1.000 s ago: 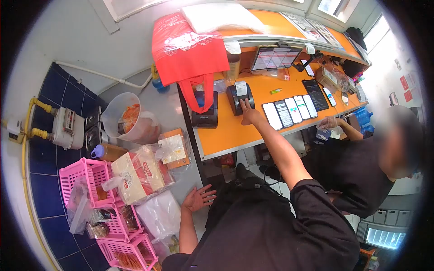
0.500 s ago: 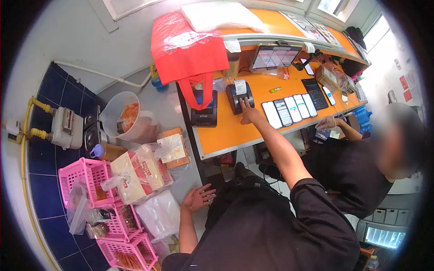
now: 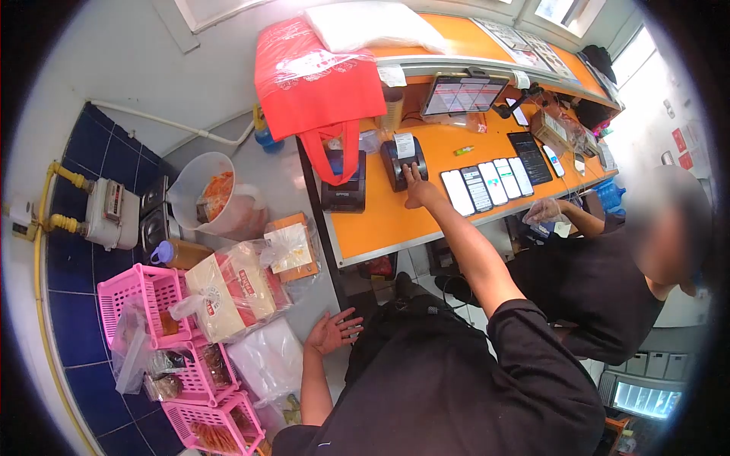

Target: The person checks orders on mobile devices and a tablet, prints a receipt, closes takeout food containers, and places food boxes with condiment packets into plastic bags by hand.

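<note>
My right hand point(image 3: 415, 188) reaches over the orange counter, its extended fingers touching the front of a small black receipt printer point(image 3: 395, 169). White paper point(image 3: 404, 145) sticks up from the top of that printer. A second black printer point(image 3: 344, 199) stands to its left, partly covered by the handle of a red bag point(image 3: 315, 91). Low at my side, my left hand point(image 3: 334, 332) is open with fingers spread, palm showing and nothing in it. It is beside the grey surface, close to a plastic-wrapped stack of boxes point(image 3: 236, 292).
Several phones point(image 3: 487, 186) lie in a row right of the printer, below a tablet point(image 3: 464, 95) on an arm. A co-worker with a gloved hand point(image 3: 544, 211) is at my right. Pink baskets point(image 3: 141, 304) and a translucent bucket point(image 3: 201, 190) stand on the left.
My hands stay in nearly the same places, the right one still at the printer. The co-worker's gloved hand and head have shifted slightly.
</note>
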`<state>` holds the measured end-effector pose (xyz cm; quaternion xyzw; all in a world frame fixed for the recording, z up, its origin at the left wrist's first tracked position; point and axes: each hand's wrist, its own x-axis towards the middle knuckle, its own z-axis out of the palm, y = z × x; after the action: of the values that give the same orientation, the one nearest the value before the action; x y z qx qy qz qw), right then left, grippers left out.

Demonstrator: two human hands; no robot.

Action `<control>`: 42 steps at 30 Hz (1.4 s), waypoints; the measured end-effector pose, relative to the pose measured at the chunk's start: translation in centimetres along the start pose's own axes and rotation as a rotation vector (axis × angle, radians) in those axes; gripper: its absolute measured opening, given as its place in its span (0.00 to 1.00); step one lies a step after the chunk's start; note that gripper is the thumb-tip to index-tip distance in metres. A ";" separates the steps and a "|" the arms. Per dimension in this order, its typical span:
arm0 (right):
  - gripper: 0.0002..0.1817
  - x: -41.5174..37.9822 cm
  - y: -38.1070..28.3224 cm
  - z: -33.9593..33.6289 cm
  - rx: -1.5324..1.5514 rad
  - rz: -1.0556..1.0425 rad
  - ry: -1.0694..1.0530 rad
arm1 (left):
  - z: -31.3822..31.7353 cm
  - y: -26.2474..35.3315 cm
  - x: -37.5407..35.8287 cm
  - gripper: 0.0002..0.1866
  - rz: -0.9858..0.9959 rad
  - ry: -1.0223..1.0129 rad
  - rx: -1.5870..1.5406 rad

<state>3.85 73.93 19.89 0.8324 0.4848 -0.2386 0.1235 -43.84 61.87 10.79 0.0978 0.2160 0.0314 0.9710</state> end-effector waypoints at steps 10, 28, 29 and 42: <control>0.62 -0.3 -0.1 0.0 0.013 0.010 -0.008 | -0.2 0.0 0.1 0.42 0.013 -0.047 0.001; 0.52 -14.3 -5.1 20.6 0.026 -0.327 0.526 | -0.3 -1.0 -0.7 0.40 0.089 -0.130 0.020; 0.55 -13.6 -4.6 21.2 0.054 -0.404 0.513 | 0.5 -1.0 -1.2 0.40 0.091 -0.016 0.115; 0.49 -5.1 -4.2 28.1 -0.312 -0.168 0.836 | 8.5 -24.2 -3.3 0.23 0.932 1.090 0.435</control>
<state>-9.69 59.91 -1.45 0.7864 0.5891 0.1847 0.0212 -42.79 36.32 14.82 0.3395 0.6041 0.4401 0.5711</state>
